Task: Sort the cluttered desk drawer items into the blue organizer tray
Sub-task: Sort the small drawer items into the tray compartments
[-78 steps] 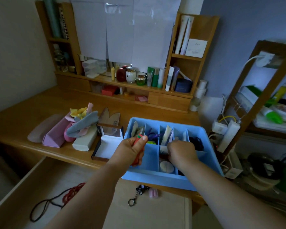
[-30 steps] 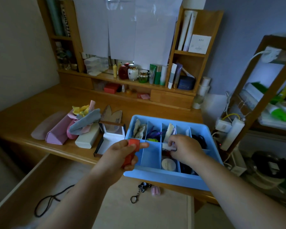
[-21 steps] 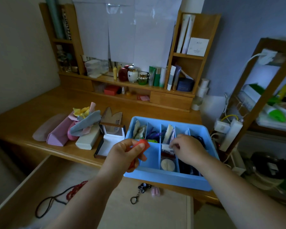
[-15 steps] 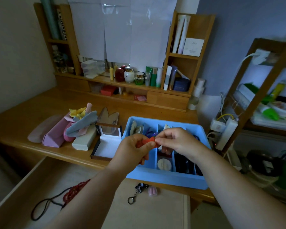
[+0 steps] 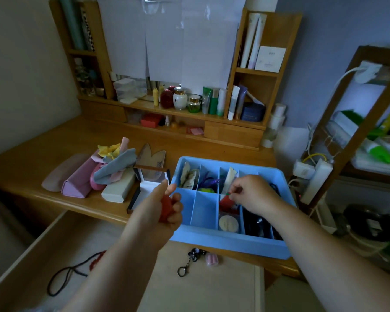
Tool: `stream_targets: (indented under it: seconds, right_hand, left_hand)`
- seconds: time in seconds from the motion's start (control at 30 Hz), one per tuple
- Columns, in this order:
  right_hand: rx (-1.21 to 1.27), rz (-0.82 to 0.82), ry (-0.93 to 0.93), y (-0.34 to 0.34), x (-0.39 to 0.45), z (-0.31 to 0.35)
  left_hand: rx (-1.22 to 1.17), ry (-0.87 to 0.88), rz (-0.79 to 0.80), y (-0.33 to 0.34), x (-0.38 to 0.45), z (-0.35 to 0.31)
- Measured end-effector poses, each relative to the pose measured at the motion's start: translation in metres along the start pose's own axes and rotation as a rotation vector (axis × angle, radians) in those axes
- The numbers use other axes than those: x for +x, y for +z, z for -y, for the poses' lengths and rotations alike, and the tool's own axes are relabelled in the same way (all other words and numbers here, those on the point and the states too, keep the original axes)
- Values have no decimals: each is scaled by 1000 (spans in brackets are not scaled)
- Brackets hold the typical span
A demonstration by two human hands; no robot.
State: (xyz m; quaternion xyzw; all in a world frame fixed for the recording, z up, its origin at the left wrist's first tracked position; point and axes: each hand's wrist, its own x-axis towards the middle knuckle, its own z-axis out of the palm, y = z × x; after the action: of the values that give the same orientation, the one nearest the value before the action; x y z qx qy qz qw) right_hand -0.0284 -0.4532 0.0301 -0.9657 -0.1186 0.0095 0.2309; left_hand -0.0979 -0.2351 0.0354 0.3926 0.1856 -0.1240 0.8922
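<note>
Over the blue organizer tray (image 5: 230, 242) | right hand (image 5: 252, 194) is pinching a red piece (image 5: 226, 202) above the middle compartment | left hand (image 5: 164, 208), at nine o'clock, is gripping another red item (image 5: 166, 207).

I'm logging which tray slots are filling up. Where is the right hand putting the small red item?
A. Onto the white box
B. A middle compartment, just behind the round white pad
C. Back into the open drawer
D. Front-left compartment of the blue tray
B: the right hand pinches the red item in the blue tray's middle compartment, behind the round white pad.
</note>
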Motion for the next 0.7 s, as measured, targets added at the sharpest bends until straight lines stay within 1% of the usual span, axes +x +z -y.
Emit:
stream_targets:
  seconds: [0.07,0.13,0.27,0.3,0.37,0.4,0.43,0.5,0.53,0.57,0.6,0.63,0.7]
  right_hand:
    - [-155,55,-17,13,4,1]
    - [-294,60,-59,20,8,3]
    - [-423,-50,-138,28,6,8]
    - [-447,-38,-133,31,5,9]
    - [-492,53,-100,34,1,11]
    - [-454,72,-77,30,-1,11]
    - [-347,50,-37,23,-3,11]
    - [-21,-121,7,8,-9,17]
    - [158,-202,-34,2,-15,24]
    - [316,-217,-92,-2,-22,36]
    - [434,-157,-160,-3,-31,49]
    - [484,-52,-216,-1,-40,61]
    - [423,133,-268,8,-55,77]
  left_hand:
    - [-44,-22,-3,-7,-2,0]
    - [-56,-25,2,-13,-5,1]
    - [-101,-44,-3,-20,-8,8]
    - [-114,-53,-6,-19,-8,10]
    - [-128,-61,-14,-18,-9,14]
    - [-127,-59,-21,-17,-9,16]
    - [-121,-54,-30,-16,-9,17]
    - [-102,-32,-49,-11,-10,20]
    - [-89,-22,-52,-9,-11,22]
    - [-71,-17,-50,-5,-11,24]
    - [-45,-17,-39,-1,-12,27]
    - [-6,-16,-23,4,-13,29]
    - [93,-2,-5,12,-15,34]
